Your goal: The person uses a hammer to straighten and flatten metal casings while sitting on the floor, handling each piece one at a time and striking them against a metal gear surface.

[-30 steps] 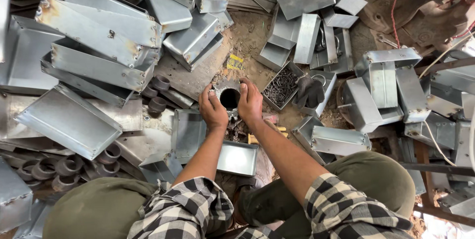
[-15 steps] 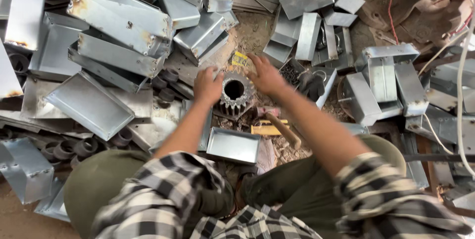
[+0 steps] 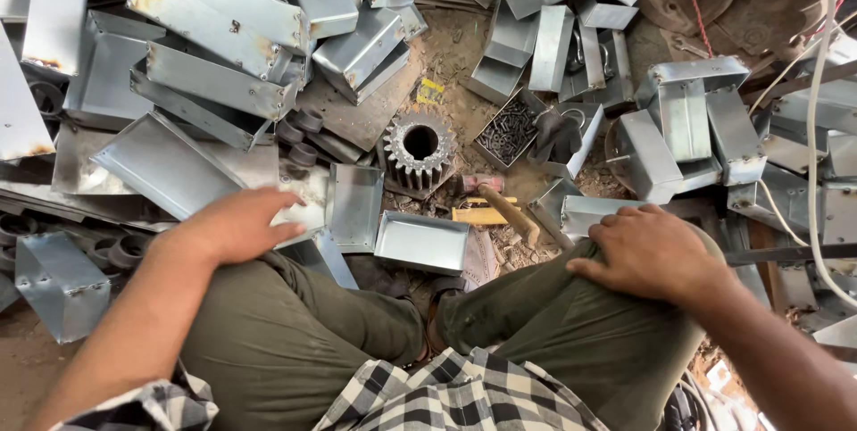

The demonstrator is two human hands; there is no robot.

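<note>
Scattered sheet-metal trays cover the workshop floor; both hands have left the toothed gear (image 3: 420, 147); left hand (image 3: 234, 227) and right hand (image 3: 650, 252) now rest empty, open-palmed on the knees.

The left hand (image 3: 234, 226) lies palm down, fingers loosely together, over the left knee. The right hand (image 3: 647, 252) rests flat on the right thigh, fingers curled slightly; both forearms are bare.

Just right of the gear (image 3: 419, 147), the small dark bits in the open tray (image 3: 509, 132) are too tiny for me to identify. My left fingers (image 3: 290, 208) blur, hiding metal beneath.
</note>
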